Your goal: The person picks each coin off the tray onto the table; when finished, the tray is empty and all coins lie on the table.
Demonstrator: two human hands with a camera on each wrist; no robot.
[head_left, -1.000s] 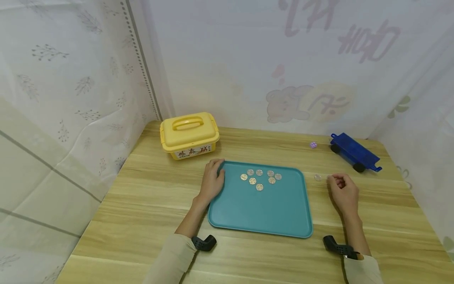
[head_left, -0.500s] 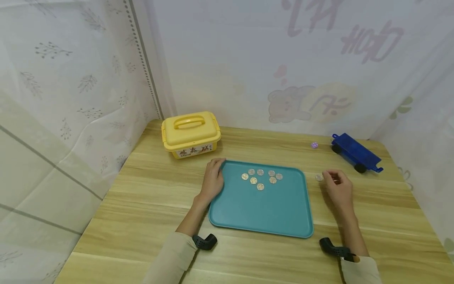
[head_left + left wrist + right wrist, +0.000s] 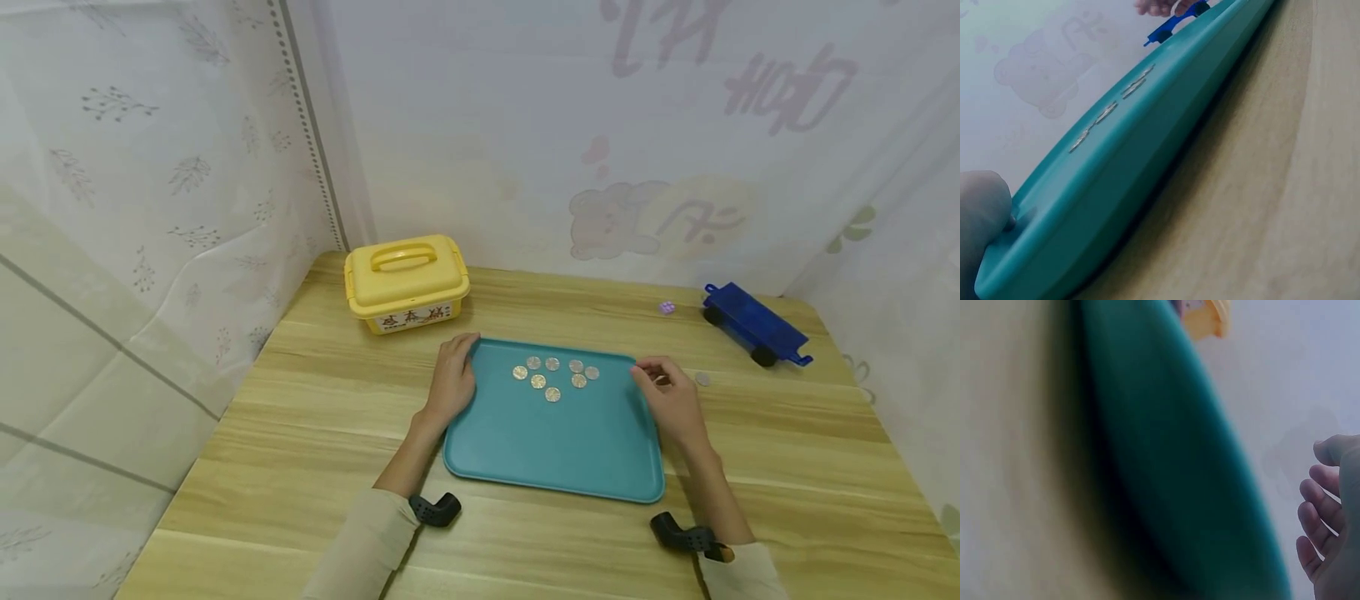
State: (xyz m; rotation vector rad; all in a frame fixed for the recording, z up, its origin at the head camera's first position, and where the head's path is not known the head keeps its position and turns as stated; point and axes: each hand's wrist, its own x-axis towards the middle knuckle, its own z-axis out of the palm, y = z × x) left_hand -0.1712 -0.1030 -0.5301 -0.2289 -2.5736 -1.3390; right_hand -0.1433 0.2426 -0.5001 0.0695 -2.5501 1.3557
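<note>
My left hand (image 3: 452, 382) holds the left rim of a teal tray (image 3: 555, 450) near its far corner. In the left wrist view, the thumb (image 3: 984, 203) laps over the tray's rim. Several round silvery coins (image 3: 552, 394) lie on the tray's far half, in a V-like pattern. Over the tray's right rim, my right hand (image 3: 670, 400) has thumb and fingertips brought together in a pinch; the coin between them is hidden. The right wrist view shows that hand's fingers (image 3: 1319, 506) bent beside the tray wall. Another coin (image 3: 702, 379) lies on the wood, right of the hand.
A yellow lidded box (image 3: 407, 283) with a handle stands at the back left of the wooden table (image 3: 322, 417). Toward the back right are a blue toy trailer (image 3: 753, 323) with black wheels and a small purple piece (image 3: 667, 307). Printed cloth (image 3: 487, 125) hangs behind.
My right hand has moved left from the coins on the table to the tray's right rim. One of the two loose coins there no longer shows. The left hand stays on the rim.
</note>
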